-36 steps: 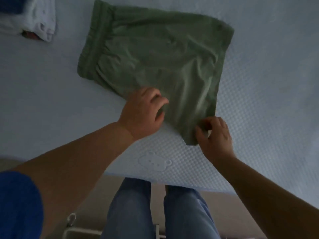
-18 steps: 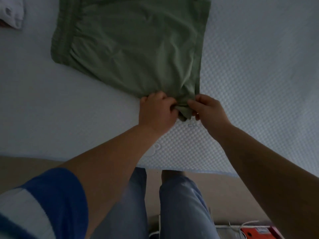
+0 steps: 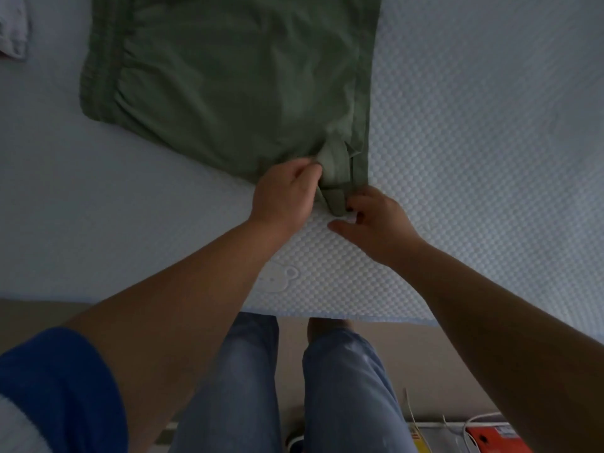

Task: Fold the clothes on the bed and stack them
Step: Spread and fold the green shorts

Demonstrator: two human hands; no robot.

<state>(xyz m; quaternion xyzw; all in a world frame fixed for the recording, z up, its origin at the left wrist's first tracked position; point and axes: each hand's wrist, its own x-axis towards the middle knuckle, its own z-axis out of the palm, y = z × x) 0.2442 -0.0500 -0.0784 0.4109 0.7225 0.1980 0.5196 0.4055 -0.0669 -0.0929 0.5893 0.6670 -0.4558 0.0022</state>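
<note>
Green shorts [image 3: 235, 76] lie flat on the pale blue bed [image 3: 474, 158], elastic waistband to the left, leg hem toward me. My left hand [image 3: 282, 194] pinches the near hem corner from the left. My right hand [image 3: 372, 220] holds the same corner from the right, fingers curled on the cloth. Between the two hands the corner of the shorts is turned up in a small fold. The top of the shorts runs out of the frame.
A white folded garment [image 3: 13, 31] sits at the far left edge on the bed. The bed's near edge [image 3: 327, 318] runs across just in front of my legs. On the floor at lower right lie an orange box [image 3: 490, 439] and white cables.
My hands came together at the near hem corner of the shorts, and that corner now stands turned up in a small fold between them. The view shifted toward the bed's near edge.
</note>
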